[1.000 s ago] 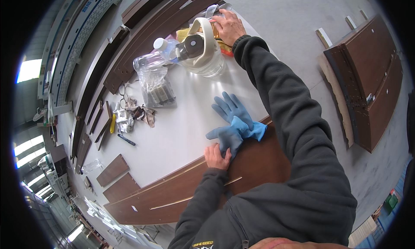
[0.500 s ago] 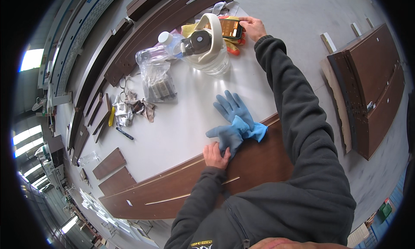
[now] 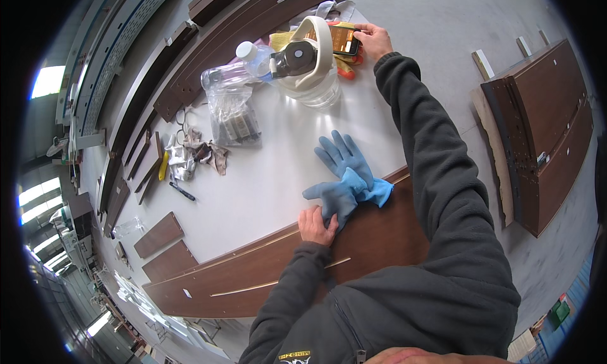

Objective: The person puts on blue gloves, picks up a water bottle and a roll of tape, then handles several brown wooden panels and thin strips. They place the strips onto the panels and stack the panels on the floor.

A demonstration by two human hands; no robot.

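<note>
My right hand (image 3: 374,40) reaches to the far side of the table, its fingers closed at the right end of a black smartphone (image 3: 345,42) with a lit orange screen. Beneath the phone are yellow-and-orange work gloves (image 3: 346,69). A clear water jug (image 3: 316,93) with a cream handle stands just left of it, hiding part of the phone. Close to my body, my left hand (image 3: 317,226) rests over the far edge of a long brown panel (image 3: 386,237), thumb apart from the fingers. Blue-grey gloves (image 3: 340,196) lie against this hand, partly on the panel.
Left of the jug are a clear plastic bottle (image 3: 254,55) and a clear bag of small parts (image 3: 235,121). Scissors, crumpled rags (image 3: 183,162), a yellow-handled tool (image 3: 164,166) and a dark pen (image 3: 182,191) lie further left. Brown boards (image 3: 158,235) line the table; stacked brown panels (image 3: 550,136) stand at right.
The view has shifted very slightly, moving the jug and phone a little to the right in the picture. Both hands keep their places at the phone and the panel edge.
</note>
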